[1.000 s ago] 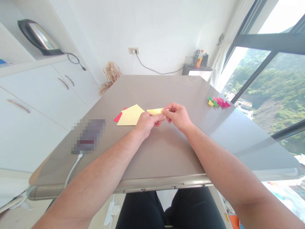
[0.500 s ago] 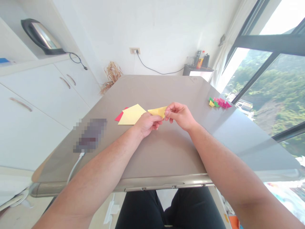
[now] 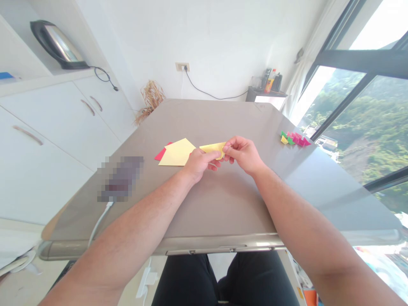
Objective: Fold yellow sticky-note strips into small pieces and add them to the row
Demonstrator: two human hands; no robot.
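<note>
A folded piece of yellow paper (image 3: pixel 211 148) is held above the table between both hands. My left hand (image 3: pixel 200 163) pinches its left and lower part, the thumb lying along the front. At the paper's right end, my right hand (image 3: pixel 240 154) grips it between thumb and fingers. Left of my left hand, flat yellow sheets (image 3: pixel 176 153) rest on the table, partly over a red sheet (image 3: pixel 161 154). Small folded paper pieces (image 3: pixel 296 139) in pink, green and yellow sit in a cluster at the table's right side.
The grey-brown table (image 3: pixel 219 204) spans the view. A blurred-out dark device (image 3: pixel 123 176) with a white cable (image 3: pixel 99 223) lies at the left. Beyond the far edge are a small cabinet (image 3: pixel 267 97) with bottles and dried stalks (image 3: pixel 151 97). Windows (image 3: pixel 347 123) line the right side.
Half a second ago more of the paper's face showed between the hands. Now my left thumb reaches further right across it, closer to my right fingers. Sheets and folded pieces stay put.
</note>
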